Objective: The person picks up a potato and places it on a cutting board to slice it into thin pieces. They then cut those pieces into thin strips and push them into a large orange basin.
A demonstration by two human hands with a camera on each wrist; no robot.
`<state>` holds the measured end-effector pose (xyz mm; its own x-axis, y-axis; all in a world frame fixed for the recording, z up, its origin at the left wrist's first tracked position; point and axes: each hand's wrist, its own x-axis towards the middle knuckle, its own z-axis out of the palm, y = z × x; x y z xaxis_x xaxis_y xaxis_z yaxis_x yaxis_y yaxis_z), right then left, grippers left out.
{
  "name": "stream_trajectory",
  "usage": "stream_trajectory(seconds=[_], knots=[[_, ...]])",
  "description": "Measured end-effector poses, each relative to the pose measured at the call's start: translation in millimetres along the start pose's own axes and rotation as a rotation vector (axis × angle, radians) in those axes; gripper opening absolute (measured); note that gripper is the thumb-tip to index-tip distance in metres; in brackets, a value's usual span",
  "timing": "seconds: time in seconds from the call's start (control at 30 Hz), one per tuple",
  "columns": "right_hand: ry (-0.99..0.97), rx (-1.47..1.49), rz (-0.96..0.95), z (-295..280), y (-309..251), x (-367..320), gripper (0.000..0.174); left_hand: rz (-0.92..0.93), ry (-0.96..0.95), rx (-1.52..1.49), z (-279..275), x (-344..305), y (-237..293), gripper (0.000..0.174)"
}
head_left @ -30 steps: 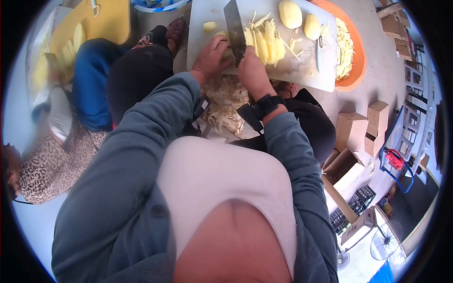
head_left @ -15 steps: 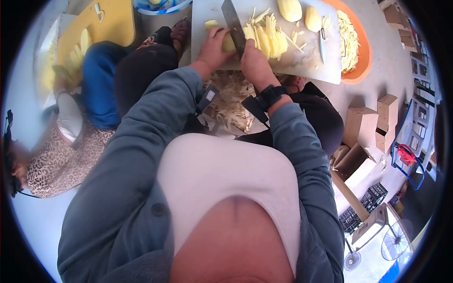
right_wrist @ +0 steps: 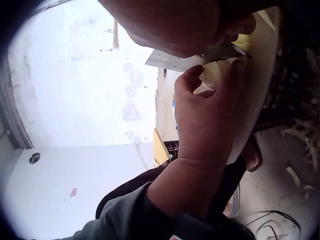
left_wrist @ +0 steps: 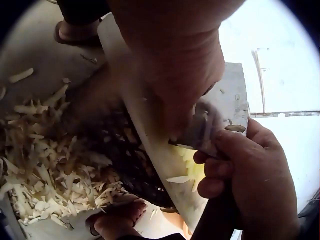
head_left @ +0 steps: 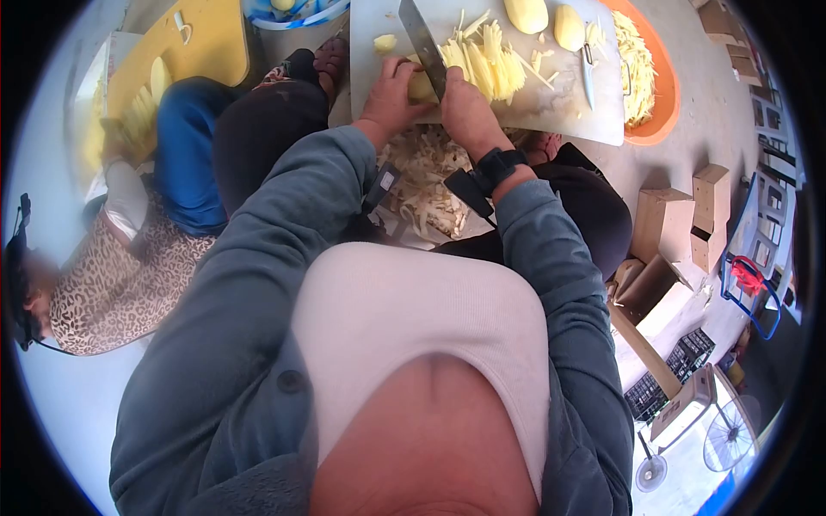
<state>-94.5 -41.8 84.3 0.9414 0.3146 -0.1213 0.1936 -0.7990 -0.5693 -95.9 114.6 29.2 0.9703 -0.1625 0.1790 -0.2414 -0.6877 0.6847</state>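
Observation:
My left hand [head_left: 389, 99] holds a peeled potato [head_left: 420, 87] on the white cutting board [head_left: 559, 113], fingers over its top and thumb along its near side. In my right hand [head_left: 469, 113] is the handle of a cleaver [head_left: 420, 36], its broad blade upright against the potato's right side. A pile of potato sticks [head_left: 492, 70] lies just right of the blade. From the right wrist view, pale potato flesh [right_wrist: 212, 75] shows between the left thumb and fingers. The left wrist view has the right thumb [left_wrist: 240, 145] pressed on the blade's face.
Two whole peeled potatoes [head_left: 569, 27] and a small blue-handled knife [head_left: 588, 77] lie on the board's right. Beyond stands an orange basin [head_left: 667, 120] of potato sticks. Peelings [head_left: 426, 185] fill a dark crate below. Another person [head_left: 129, 284] sits at left by a yellow board [head_left: 202, 52].
The head view has shifted slightly. My left fingers and thumb have moved a little on the potato, while the right hand keeps its grip on the cleaver beside it.

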Motion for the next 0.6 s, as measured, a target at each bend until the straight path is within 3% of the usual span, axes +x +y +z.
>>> stream_trajectory(seconds=[0.6], knots=[[-0.048, -0.051, 0.01, -7.0, -4.4, -8.2, 0.014, -0.004, 0.012, -0.008, 4.2, 1.5, -0.2, 0.055]])
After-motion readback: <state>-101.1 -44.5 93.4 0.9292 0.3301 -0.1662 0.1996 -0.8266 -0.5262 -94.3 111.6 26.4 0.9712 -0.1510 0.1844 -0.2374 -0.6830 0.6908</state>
